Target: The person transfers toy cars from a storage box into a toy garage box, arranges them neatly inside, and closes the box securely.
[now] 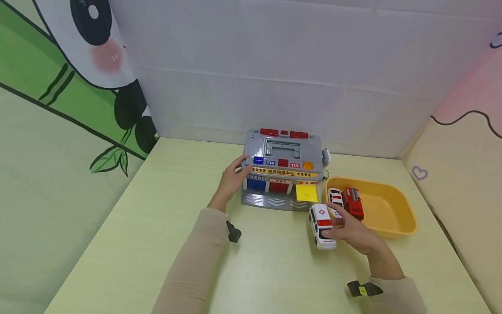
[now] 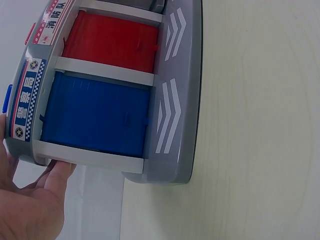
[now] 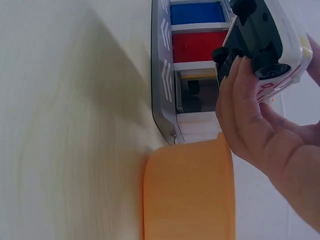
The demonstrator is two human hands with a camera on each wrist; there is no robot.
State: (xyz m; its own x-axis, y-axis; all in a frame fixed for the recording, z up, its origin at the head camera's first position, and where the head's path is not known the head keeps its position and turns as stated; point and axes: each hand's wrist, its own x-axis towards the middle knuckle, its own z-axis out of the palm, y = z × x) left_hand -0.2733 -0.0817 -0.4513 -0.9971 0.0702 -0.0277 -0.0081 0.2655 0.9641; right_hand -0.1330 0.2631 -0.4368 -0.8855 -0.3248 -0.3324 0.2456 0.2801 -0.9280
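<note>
A grey toy garage (image 1: 283, 148) stands against the back wall, with a blue door (image 2: 97, 115), a red door (image 2: 112, 42) and a raised yellow door (image 1: 306, 193). My left hand (image 1: 231, 179) grips the left edge of its roof. In the left wrist view, the fingers (image 2: 57, 180) reach under the roof's overhang. A white toy ambulance (image 1: 322, 226) with a red cross is in my right hand (image 1: 354, 231), in front of the yellow door. Seen from the right wrist, the ambulance tilts, showing its dark underside and wheels, with fingers (image 3: 245, 95) against it.
To the right of the garage sits a yellow tray (image 1: 386, 203). Inside it are a red toy fire truck (image 1: 354, 203) and a white toy car (image 1: 335, 198), partly behind my right hand. The pale table (image 1: 164, 244) meets fabric walls at the back and sides.
</note>
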